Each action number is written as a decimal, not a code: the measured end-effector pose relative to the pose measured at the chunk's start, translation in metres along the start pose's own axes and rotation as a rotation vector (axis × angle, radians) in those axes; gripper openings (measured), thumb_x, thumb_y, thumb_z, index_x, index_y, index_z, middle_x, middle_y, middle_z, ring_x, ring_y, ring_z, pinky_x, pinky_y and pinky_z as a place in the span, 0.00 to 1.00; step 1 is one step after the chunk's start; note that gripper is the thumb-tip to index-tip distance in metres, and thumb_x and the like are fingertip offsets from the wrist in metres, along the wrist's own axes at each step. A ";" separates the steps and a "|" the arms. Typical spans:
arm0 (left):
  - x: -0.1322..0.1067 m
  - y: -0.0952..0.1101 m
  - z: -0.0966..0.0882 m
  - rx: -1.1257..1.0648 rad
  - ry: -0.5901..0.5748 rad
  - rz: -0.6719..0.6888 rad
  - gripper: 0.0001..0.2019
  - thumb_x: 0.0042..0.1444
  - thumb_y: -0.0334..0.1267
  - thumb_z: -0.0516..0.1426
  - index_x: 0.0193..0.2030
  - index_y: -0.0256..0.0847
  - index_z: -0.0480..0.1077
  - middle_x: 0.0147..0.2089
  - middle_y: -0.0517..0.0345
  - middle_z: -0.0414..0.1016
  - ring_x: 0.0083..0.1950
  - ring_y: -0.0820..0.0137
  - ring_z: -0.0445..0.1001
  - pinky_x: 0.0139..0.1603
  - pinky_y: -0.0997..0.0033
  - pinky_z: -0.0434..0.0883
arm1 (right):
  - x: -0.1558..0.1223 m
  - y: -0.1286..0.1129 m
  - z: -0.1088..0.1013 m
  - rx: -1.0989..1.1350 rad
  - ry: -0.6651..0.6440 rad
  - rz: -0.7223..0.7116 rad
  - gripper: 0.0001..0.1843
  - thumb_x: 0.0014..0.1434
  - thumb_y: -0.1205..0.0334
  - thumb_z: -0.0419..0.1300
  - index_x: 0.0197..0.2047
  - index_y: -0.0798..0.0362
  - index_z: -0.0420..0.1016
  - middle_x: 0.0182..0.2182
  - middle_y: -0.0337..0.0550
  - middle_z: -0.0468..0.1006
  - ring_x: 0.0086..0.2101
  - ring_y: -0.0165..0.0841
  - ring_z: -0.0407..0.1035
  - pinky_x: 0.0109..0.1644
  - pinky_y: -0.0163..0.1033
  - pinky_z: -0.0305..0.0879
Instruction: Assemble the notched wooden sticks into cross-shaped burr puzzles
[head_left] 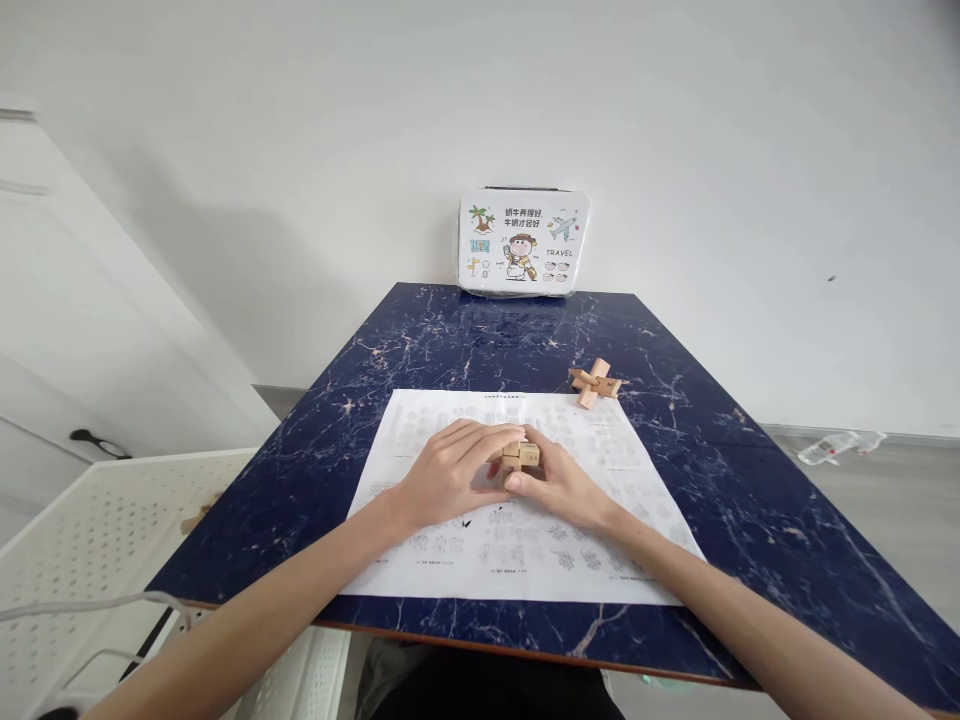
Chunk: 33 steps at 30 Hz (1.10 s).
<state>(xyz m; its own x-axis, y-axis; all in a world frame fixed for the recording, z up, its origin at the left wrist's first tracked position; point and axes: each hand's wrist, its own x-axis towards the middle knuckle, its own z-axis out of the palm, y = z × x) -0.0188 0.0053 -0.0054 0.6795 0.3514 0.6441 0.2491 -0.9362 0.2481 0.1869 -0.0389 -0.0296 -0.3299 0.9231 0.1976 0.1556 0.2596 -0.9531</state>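
A small wooden block puzzle (512, 463) made of interlocking pieces sits between my hands, above the white printed sheet (450, 575). My left hand (455, 462) curls around its left side and top, with the fingers closed over it. From the right, my right hand (560, 485) grips it, the thumb pressed on its near face. Some fingertips of both hands are hidden behind the blocks. Up and to the right, a second group of wooden puzzle pieces (595, 384), crossed over one another, lies at the sheet's far right corner.
The sheet lies on a blue marble-patterned table (420, 340). A white case with cartoon prints (523, 243) stands against the wall at the back. On the left is a white perforated rack (97, 530) with a cable (97, 603). A plastic bottle (829, 447) lies on the floor at right.
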 end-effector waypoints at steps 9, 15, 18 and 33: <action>-0.006 -0.009 -0.001 -0.069 0.105 -0.186 0.33 0.58 0.50 0.70 0.67 0.48 0.66 0.61 0.50 0.79 0.59 0.58 0.80 0.60 0.54 0.79 | 0.000 -0.001 -0.005 -0.185 0.129 -0.121 0.20 0.76 0.46 0.49 0.64 0.46 0.60 0.46 0.49 0.81 0.44 0.42 0.75 0.53 0.53 0.70; -0.006 -0.011 -0.001 -0.121 0.057 -0.164 0.34 0.57 0.49 0.71 0.67 0.48 0.66 0.61 0.50 0.79 0.58 0.58 0.80 0.59 0.54 0.79 | 0.003 0.000 -0.012 -0.433 0.161 -0.244 0.12 0.75 0.52 0.52 0.42 0.49 0.69 0.36 0.44 0.75 0.35 0.37 0.69 0.41 0.44 0.65; -0.006 -0.010 -0.001 -0.140 0.025 -0.123 0.34 0.58 0.49 0.70 0.68 0.48 0.65 0.62 0.49 0.78 0.59 0.58 0.79 0.60 0.54 0.78 | 0.003 -0.002 -0.013 -0.435 0.141 -0.219 0.16 0.74 0.52 0.52 0.35 0.49 0.66 0.28 0.39 0.69 0.30 0.34 0.63 0.36 0.41 0.59; -0.001 -0.013 -0.001 -0.123 -0.002 -0.225 0.36 0.57 0.51 0.70 0.69 0.53 0.63 0.65 0.51 0.75 0.64 0.54 0.74 0.65 0.46 0.72 | 0.007 -0.001 -0.008 0.019 0.076 0.126 0.32 0.72 0.37 0.50 0.24 0.50 0.66 0.19 0.36 0.65 0.21 0.29 0.58 0.29 0.39 0.53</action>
<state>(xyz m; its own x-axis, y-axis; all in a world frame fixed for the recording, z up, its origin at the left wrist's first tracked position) -0.0233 0.0170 -0.0089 0.6180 0.5504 0.5613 0.3085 -0.8265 0.4709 0.1919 -0.0305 -0.0250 -0.2374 0.9670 0.0921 0.1733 0.1354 -0.9755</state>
